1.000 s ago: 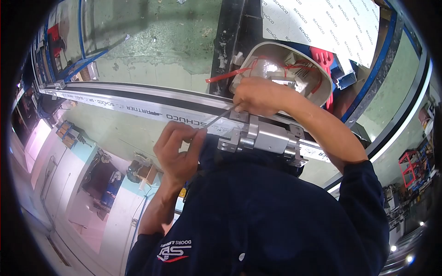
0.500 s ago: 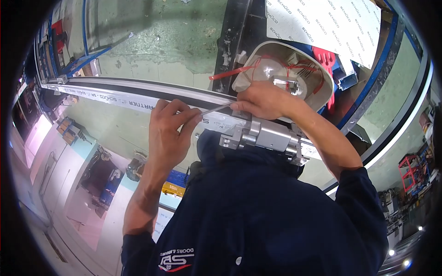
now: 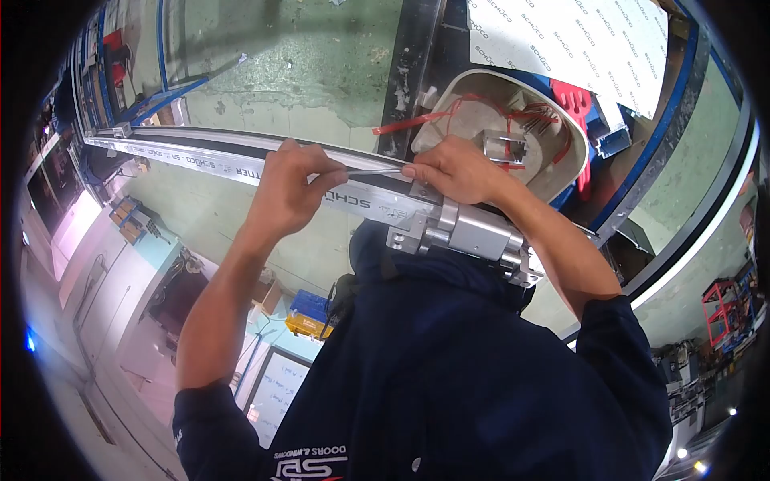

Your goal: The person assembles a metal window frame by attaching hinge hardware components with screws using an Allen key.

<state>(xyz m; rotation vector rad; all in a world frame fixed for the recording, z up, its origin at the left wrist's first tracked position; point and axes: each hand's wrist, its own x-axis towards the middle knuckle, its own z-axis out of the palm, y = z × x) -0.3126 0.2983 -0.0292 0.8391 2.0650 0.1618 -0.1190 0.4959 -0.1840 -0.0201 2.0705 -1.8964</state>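
Between my hands lies a thin grey metal rod (image 3: pixel 374 171), nearly level and above the long aluminium profile (image 3: pixel 353 200). My left hand (image 3: pixel 293 184) is closed, with thumb and fingers pinching the rod's left end. At the other end, the thumb and fingers of my right hand (image 3: pixel 459 170) are closed on its tip. Just below my right fingertips, a small metal plate (image 3: pixel 423 191) sits on the profile. A silver door hinge (image 3: pixel 481 235) is mounted on the profile to the right, close to my body. Printed protective film covers the profile's near face.
Beyond my right hand stands a cream tub (image 3: pixel 579 152) holding red strips and a metal piece (image 3: pixel 504 147). A red fork-shaped part (image 3: pixel 571 100) and a film-covered sheet (image 3: pixel 573 48) lie behind it. Blue and yellow boxes (image 3: pixel 309 313) are lower left.
My left hand has moved up and slightly left, swinging the rod from a slant to nearly level. My right hand stays near the plate. The view has shifted a little.
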